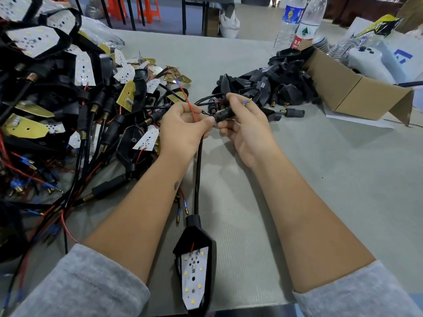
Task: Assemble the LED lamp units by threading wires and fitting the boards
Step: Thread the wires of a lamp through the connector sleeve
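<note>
While left hand pinches red wire and black cable, right hand grips black plug between hands; lamp unit below left hand on tabletop.

Bright, even, diffuse light; colours true. Shadows soft and short: faint grey under forearms on counter, darker patch beside lamp housing near bottom edge. Mild glare on white LED boards upper left and on plastic bottles. Centre sharp: skin creases, red wire crisp. Strong wide-angle distortion: counter edge bows, bottles lean, sleeves stretch at lower corners. Wire pile at left edge slightly smeared; background soft.
</note>
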